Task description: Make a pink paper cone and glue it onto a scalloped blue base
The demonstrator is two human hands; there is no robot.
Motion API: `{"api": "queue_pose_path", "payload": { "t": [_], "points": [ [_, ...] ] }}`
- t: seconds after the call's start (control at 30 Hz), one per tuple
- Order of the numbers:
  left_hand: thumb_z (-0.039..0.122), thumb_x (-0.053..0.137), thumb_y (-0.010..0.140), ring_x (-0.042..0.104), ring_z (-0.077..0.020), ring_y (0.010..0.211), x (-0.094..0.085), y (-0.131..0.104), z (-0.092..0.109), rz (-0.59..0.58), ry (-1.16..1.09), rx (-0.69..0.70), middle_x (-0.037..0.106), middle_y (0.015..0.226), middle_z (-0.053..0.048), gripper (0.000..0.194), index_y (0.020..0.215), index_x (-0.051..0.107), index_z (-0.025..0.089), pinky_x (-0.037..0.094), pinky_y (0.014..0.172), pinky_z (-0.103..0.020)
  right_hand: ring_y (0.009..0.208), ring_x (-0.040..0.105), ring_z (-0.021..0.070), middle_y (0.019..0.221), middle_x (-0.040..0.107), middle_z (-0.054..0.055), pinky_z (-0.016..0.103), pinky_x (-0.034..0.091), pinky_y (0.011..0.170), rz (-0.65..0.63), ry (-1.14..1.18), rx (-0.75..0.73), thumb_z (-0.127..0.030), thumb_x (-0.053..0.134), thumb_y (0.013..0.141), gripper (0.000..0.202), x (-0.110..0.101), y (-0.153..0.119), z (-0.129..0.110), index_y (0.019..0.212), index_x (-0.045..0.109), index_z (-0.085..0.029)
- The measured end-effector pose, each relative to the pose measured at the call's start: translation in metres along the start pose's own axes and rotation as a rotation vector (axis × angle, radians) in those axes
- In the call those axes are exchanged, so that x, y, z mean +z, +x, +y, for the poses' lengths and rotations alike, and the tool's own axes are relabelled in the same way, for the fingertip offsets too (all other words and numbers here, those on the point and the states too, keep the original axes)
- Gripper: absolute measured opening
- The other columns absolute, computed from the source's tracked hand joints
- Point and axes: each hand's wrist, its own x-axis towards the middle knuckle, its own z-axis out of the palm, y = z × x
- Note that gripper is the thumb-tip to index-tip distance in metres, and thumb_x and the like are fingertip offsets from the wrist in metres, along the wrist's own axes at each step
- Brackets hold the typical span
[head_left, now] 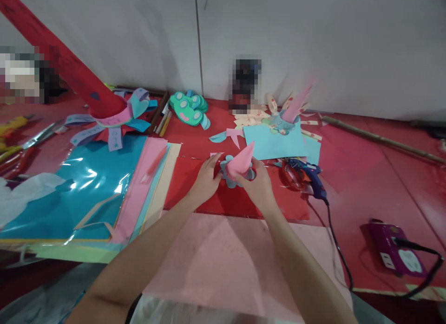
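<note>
A pink paper cone (240, 162) stands on a grey-blue scalloped base (229, 180), tilted with its tip to the upper right. My left hand (208, 179) is closed at the left rim of the base, fingertips and thumb on its edge. On the other side, my right hand (258, 181) grips the cone and base, its thumb against the cone's lower front. Under both hands lies a red sheet (195, 194) on a larger pink sheet (223, 249).
Right of my hands lie a blue glue gun (313, 178) with a cord and a purple power socket (395, 247). Light blue paper (272, 143) and a similar pink cone piece (294, 106) are behind. Foam sheets (87, 175), green cutouts (190, 110) and a tall red cone (80, 78) stand left.
</note>
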Motion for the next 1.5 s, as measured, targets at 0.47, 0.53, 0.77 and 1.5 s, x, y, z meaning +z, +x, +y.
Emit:
{"api": "queue_pose_path", "payload": {
  "t": [0.47, 0.53, 0.77, 1.5],
  "points": [
    [0.034, 0.05, 0.087, 0.063, -0.0142, 0.076, -0.006, -0.008, 0.011, 0.17, -0.247, -0.098, 0.068, 0.084, -0.001, 0.015, 0.084, 0.056, 0.02, 0.05, 0.072, -0.026, 0.103, 0.058, 0.0281, 0.106, 0.065, 0.012, 0.043, 0.047, 0.087, 0.157, 0.053, 0.006, -0.046, 0.071, 0.069, 0.049, -0.001, -0.005, 0.008, 0.107, 0.059, -0.017],
    [0.035, 0.051, 0.087, 0.062, -0.0132, 0.069, -0.008, -0.008, 0.012, 0.1, -0.227, -0.154, 0.067, 0.08, 0.0, 0.016, 0.083, 0.057, 0.02, 0.049, 0.064, -0.024, 0.1, 0.059, 0.0278, 0.104, 0.066, 0.012, 0.042, 0.048, 0.085, 0.142, 0.078, 0.036, -0.045, 0.072, 0.068, 0.049, -0.002, -0.005, 0.006, 0.105, 0.06, -0.017],
    [0.032, 0.057, 0.085, 0.055, -0.0079, 0.045, -0.013, -0.008, 0.016, -0.299, -0.342, -0.337, 0.065, 0.065, 0.001, 0.019, 0.072, 0.058, 0.017, 0.04, 0.04, -0.019, 0.097, 0.06, 0.0275, 0.099, 0.066, 0.011, 0.042, 0.048, 0.084, 0.136, 0.088, 0.061, -0.045, 0.073, 0.067, 0.045, -0.002, -0.004, 0.005, 0.1, 0.061, -0.017],
    [0.013, 0.056, 0.084, 0.061, -0.0094, 0.051, -0.013, -0.005, 0.016, -0.39, -0.427, -0.442, 0.067, 0.066, 0.0, 0.011, 0.073, 0.057, 0.015, 0.043, 0.043, -0.019, 0.108, 0.057, 0.029, 0.115, 0.064, 0.014, 0.045, 0.046, 0.091, 0.115, 0.102, 0.041, -0.044, 0.071, 0.069, 0.051, 0.003, -0.005, 0.01, 0.112, 0.059, -0.018]
  ]
}}
